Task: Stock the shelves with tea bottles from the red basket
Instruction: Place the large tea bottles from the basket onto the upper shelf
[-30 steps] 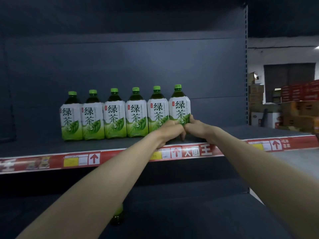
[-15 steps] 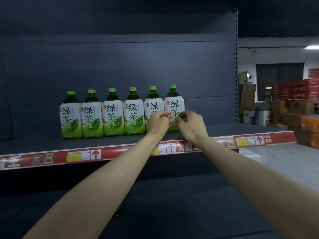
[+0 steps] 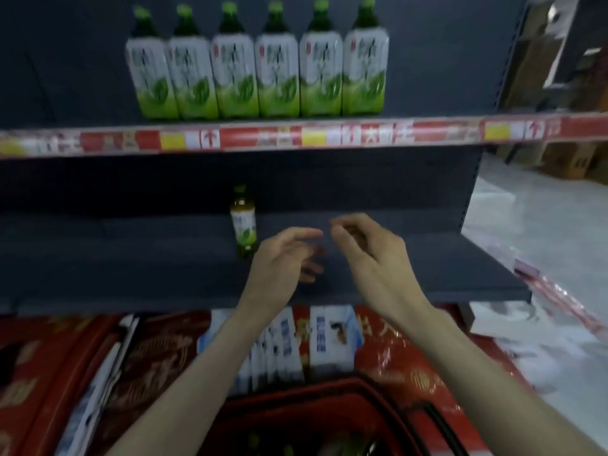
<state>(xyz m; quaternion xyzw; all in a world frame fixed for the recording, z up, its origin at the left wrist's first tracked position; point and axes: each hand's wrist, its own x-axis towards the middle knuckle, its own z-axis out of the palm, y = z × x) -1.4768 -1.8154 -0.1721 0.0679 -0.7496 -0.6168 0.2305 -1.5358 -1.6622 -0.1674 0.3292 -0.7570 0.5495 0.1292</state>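
We face a dark grey shelving unit that fills most of the frame. Its lower shelf crosses the middle, with wide bare board to left and right of our hands and its front edge just above the goods at the bottom. The upper shelf carries a red price strip with yellow tags and upward arrows; the characters on it are too smeared to read.

Six large green tea bottles stand upright in a tight row at the top centre, side by side, with green caps and white-and-green labels whose print is blurred.

The red basket sits at the bottom centre, with green shapes inside too blurred to name. Above it stand white and blue cartons.

Our left hand and right hand hover over the lower shelf, close but apart, fingers loosely curled, holding nothing.

One small tea bottle stands upright just left of the left hand.
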